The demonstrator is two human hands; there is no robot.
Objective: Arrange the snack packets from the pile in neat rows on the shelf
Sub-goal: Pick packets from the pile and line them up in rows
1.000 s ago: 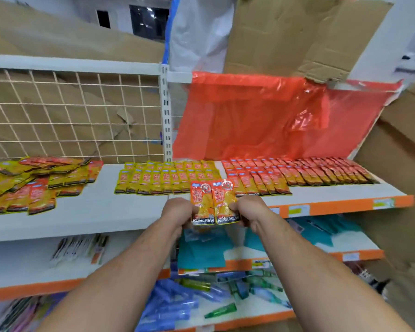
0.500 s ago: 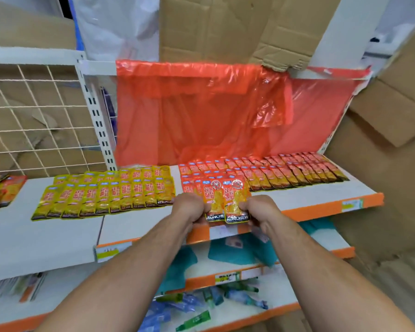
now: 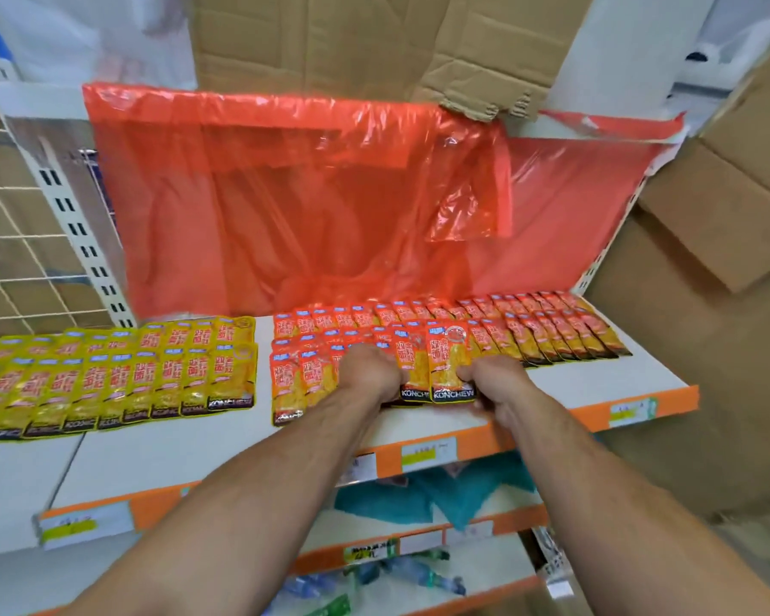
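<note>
Head: arms stretched; L hand (image 3: 370, 371), R hand (image 3: 494, 384) pinch red pkts (image 3: 445, 362) at shelf (image 3: 596, 384).

Glossy foil-like snack packets (image 3: 447, 366), smooth white-painted shelf (image 3: 596, 384), thin shiny orange plastic sheet (image 3: 285, 193), rough matt cardboard (image 3: 352, 42)

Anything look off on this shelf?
The crumpled red plastic sheet hangs loose across the back of the white shelf, and the brown cardboard above it has a torn, ragged lower edge. The red snack packets at the right end lean sideways.
</note>
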